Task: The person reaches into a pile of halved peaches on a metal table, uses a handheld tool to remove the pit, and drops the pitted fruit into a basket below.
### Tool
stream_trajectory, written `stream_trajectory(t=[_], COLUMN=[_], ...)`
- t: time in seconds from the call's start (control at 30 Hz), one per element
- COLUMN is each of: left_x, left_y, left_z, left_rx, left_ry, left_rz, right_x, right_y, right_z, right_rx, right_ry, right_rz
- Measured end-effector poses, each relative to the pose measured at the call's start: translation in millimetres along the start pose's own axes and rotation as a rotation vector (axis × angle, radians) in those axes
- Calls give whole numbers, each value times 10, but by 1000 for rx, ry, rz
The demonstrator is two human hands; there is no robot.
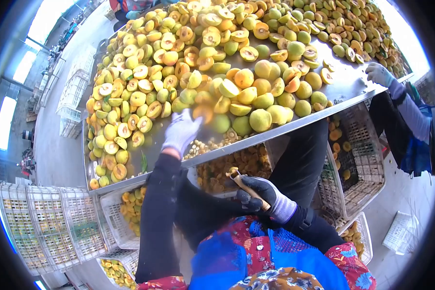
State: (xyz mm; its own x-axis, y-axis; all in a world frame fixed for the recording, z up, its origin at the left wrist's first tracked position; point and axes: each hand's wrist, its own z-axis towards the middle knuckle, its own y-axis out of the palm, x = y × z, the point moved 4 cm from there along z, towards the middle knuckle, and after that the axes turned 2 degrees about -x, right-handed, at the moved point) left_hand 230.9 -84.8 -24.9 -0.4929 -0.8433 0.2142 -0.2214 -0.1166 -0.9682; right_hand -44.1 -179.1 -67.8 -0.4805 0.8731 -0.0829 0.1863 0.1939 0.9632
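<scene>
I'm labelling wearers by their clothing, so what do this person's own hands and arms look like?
The left glove looks pale lavender-white from the back. The right glove has dark grey coated fingers and a pale lavender cuff. Both forearms wear black sleeves, the right with a dark strap near the wrist. Higher up is red floral fabric with blue flowers.

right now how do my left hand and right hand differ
The left hand shows a pale glove, while the right hand shows dark grey across its fingers and a pale cuff. The left hand reaches over the table among the fruit; the right hand is on the near side of the table edge, gripping a wooden-handled tool. Both are gloved and come out of dark sleeves.
</scene>
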Motion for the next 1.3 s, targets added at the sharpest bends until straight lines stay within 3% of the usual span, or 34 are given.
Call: stream_trajectory(t=[0.03, 0.07, 0.2, 0.27, 0.3, 0.4, 0.47, 0.5, 0.57, 0.6, 0.67, 0.7, 0.77, 0.83, 0.9, 0.97, 1.0, 1.03, 1.1, 1.17, 1.27, 1.3], left_x=[-98, 70, 143, 132, 191, 162, 307, 340, 305, 390, 306, 263, 269, 136, 153, 192, 184, 194, 215, 253, 227, 234], left_y=[256, 138, 5, -62, -107, 4, -70, -60, 118, 15, 196, 208, 209, 370, 297, 206, 201, 203, 237, 205, 293, 298], left_z=[224, 215, -44, -366, -550, -1001, -1310, -1502, -1596, -1754, -1844, -1899, -2029, -2027, -2095, -2211, -2224, -2217, -2206, -2185, -2136, -2141], left_rx=[-55, -52, -19, -90, -100, -173, -255, -194, 9, -39, 9, 31, 26, 235, 247, 63, 80, 100, 105, 130, 169, 169], left_ry=[119, 111, 27, -131, -78, -36, -78, -214, -62, -70, -90, -62, -175, -97, -93, -147, -161, -173, -172, -99, 29, 36], left_rz=[-63, -290, -721, -1106, -1380, -1574, -1778, -1891, -1476, -1496, -1554, -1441, -1609, -1409, -1375, -1506, -1527, -1549, -1630, -1401, -1249, -1242], right_x=[-36, -62, -62, -97, -108, -104, -63, -63, -13, 13, 110, 117, 142, 172, 178, 120, 82, 116, 50, -65, -78, 4], right_y=[76, 139, 325, 403, 438, 593, 487, 618, 733, 800, 945, 902, 794, 781, 938, 784, 776, 782, 722, 672, 986, 1056], right_z=[-73, -132, -218, -167, -157, -193, -119, -146, -183, -192, -181, -200, -247, -249, -228, -96, -40, -94, -82, -45, -171, -160], right_rx=[58, 117, 161, 279, 339, 311, 285, 304, 307, 290, 282, 313, 421, 457, 382, 443, 469, 413, 414, 489, 422, 405], right_ry=[-9, -18, -81, -110, -122, -160, -457, -440, -422, -419, -277, -302, -316, -289, -247, -354, -412, -351, -338, -320, -302, -439], right_rz=[-27, -50, -218, -407, -501, -773, -1322, -1345, -1405, -1440, -730, -800, -1013, -1024, -759, -872, -924, -697, -772, -1069, -1527, -1663])
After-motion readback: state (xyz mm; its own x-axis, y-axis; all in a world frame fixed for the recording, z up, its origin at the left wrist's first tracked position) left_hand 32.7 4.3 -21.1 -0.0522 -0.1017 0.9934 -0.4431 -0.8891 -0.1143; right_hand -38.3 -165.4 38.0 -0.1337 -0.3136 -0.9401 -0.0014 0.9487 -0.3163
